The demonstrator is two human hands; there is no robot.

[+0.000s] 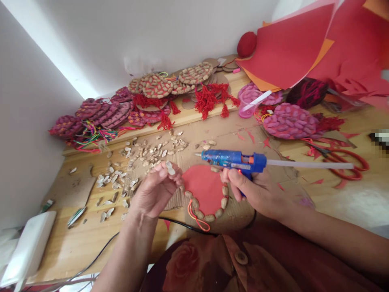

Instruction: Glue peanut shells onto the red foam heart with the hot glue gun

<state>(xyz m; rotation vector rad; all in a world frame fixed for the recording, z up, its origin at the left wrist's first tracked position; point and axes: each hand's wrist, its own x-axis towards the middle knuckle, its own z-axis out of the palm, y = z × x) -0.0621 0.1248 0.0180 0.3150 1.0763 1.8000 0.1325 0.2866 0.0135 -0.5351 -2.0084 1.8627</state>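
Observation:
My right hand (252, 190) is wrapped round the handle of a blue hot glue gun (234, 159), its nozzle pointing left and a long white glue stick (310, 164) jutting from its back. Between the thumb and fingers of my left hand (156, 188) is a peanut shell half (170, 168), its pale hollow side showing. Below and between both hands lies a red disc (205, 188) with peanut shells (224, 202) along part of its rim. An orange-pink cord loop (194, 217) sits at its near edge.
Loose peanut shells (152, 150) are scattered on the cardboard (237, 132) to the left. Finished shell discs (158, 86) with red tassels line the back. Red-handled scissors (346, 164), a pink cup (247, 105) and red sheets (291, 44) are on the right. A black cable (185, 226) runs in front.

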